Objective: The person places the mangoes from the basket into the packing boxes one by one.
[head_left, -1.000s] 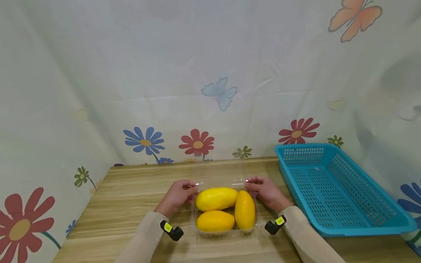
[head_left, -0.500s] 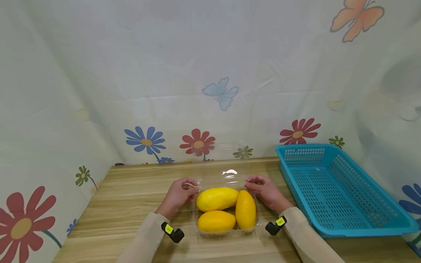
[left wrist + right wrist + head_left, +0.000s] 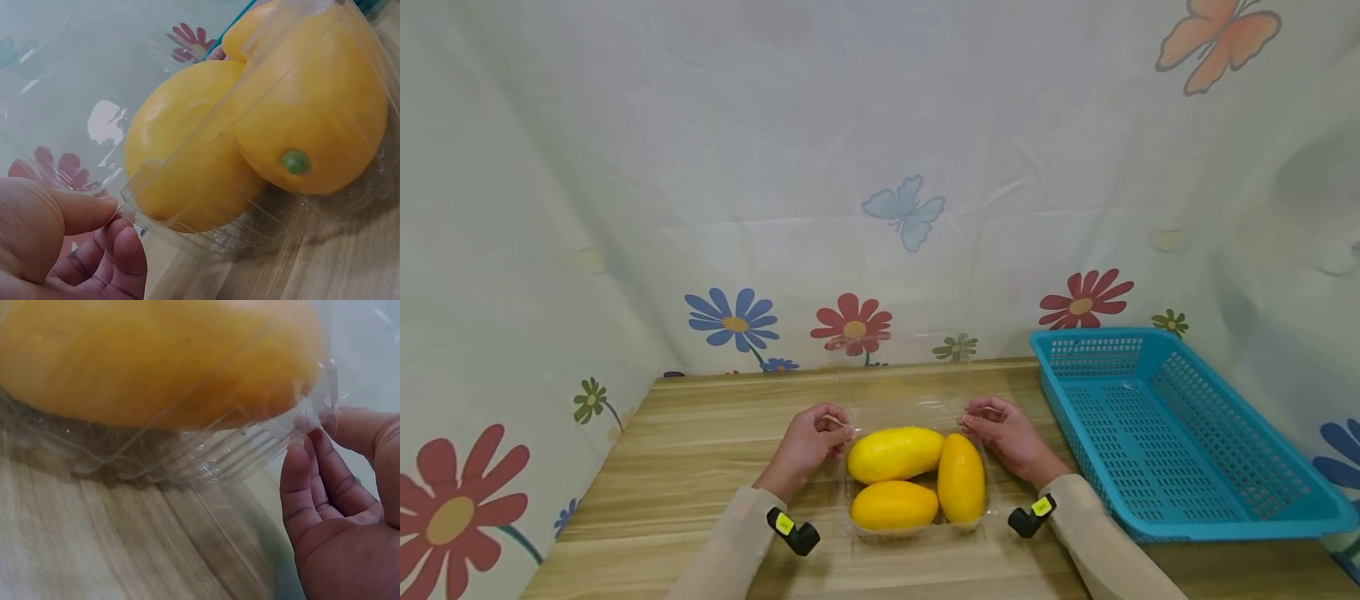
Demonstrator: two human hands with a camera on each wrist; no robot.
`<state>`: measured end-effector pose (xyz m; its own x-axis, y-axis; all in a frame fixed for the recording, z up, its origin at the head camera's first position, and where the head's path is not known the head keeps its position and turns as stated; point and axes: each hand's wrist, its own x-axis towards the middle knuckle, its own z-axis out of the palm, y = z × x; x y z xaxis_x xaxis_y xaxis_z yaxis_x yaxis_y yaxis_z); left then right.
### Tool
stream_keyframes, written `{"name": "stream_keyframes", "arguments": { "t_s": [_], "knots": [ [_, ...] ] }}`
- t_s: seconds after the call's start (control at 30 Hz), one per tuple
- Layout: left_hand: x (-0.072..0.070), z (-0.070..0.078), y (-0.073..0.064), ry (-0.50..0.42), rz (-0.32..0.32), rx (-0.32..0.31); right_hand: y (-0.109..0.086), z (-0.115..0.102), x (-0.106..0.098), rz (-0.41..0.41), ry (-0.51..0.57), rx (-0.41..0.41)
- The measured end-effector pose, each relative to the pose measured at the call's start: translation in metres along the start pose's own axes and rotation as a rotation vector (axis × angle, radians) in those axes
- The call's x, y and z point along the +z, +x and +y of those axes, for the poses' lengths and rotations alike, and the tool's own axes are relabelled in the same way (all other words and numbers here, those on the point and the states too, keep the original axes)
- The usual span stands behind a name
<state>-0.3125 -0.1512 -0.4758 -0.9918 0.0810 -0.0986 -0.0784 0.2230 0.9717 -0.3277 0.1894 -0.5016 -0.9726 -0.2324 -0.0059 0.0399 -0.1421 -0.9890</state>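
Observation:
A clear plastic clamshell box (image 3: 917, 532) stands on the table with its lid (image 3: 904, 385) tipped back toward the wall. Inside lie three yellow mango-like fruits: a long one (image 3: 895, 455) at the back, one (image 3: 895, 505) in front of it, and one (image 3: 961, 479) lengthwise at the right. My left hand (image 3: 808, 442) pinches the box's back left corner; in the left wrist view, thumb and fingers (image 3: 94, 215) meet at a small tab. With my right hand (image 3: 1006, 435) I pinch the back right corner, as the right wrist view shows at the rim (image 3: 315, 419).
To the right stands a blue perforated plastic basket (image 3: 1165, 454) with nothing in it. Both share a wood-grain table (image 3: 722, 442). Behind the table hangs a pale sheet (image 3: 775, 167) printed with flowers and butterflies.
The clear lid shifts slightly and its bright glare from half a second ago is gone. Both hands keep their places at the back corners; the fruits stay put.

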Motion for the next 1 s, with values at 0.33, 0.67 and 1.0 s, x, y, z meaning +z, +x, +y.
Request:
{"name": "stream_keyframes", "arguments": {
  "t_s": [0.33, 0.67, 1.0],
  "knots": [
    [-0.0003, -0.0006, -0.0002, -0.022, -0.001, 0.004, -0.0012, -0.0023, -0.0037, -0.034, 0.059, 0.004],
    [-0.003, 0.0009, -0.0033, -0.014, -0.004, 0.017, -0.0043, -0.0042, -0.0075, -0.014, -0.029, 0.019],
    [-0.0051, 0.0004, -0.0062, -0.082, -0.054, -0.021, -0.0051, -0.0036, -0.0081, -0.021, 0.018, 0.038]
  ]
}}
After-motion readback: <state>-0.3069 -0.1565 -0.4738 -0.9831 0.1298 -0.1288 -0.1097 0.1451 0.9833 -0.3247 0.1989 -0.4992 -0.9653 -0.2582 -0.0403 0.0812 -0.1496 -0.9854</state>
